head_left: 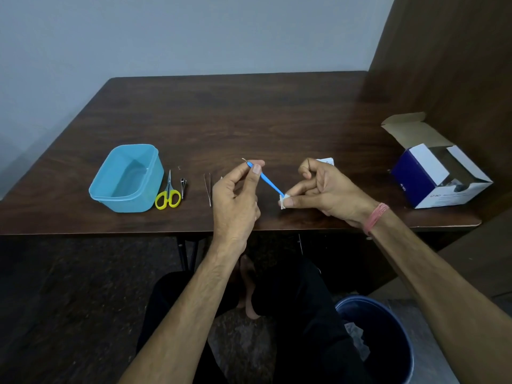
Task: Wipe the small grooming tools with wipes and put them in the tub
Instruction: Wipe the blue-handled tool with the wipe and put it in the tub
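My left hand (pixel 235 195) pinches the upper end of a thin blue-handled tool (pixel 267 181) above the table, its metal tip poking out past my fingers. My right hand (pixel 324 189) pinches a small white wipe (pixel 283 202) around the tool's lower end and also holds a white wrapper (pixel 327 162) behind its fingers. A light blue tub (pixel 122 200) stands at the left with nothing visible inside. Beside it lie yellow-handled scissors (pixel 168 194), a small nail clipper (pixel 183 184) and metal tweezers (pixel 207 188).
An open blue and white cardboard box (pixel 435 176) sits at the table's right end, close to a brown wall panel. A dark blue bin (pixel 388 339) with crumpled white bits stands on the floor at my right. The table's near edge (pixel 110 232) runs just below my hands.
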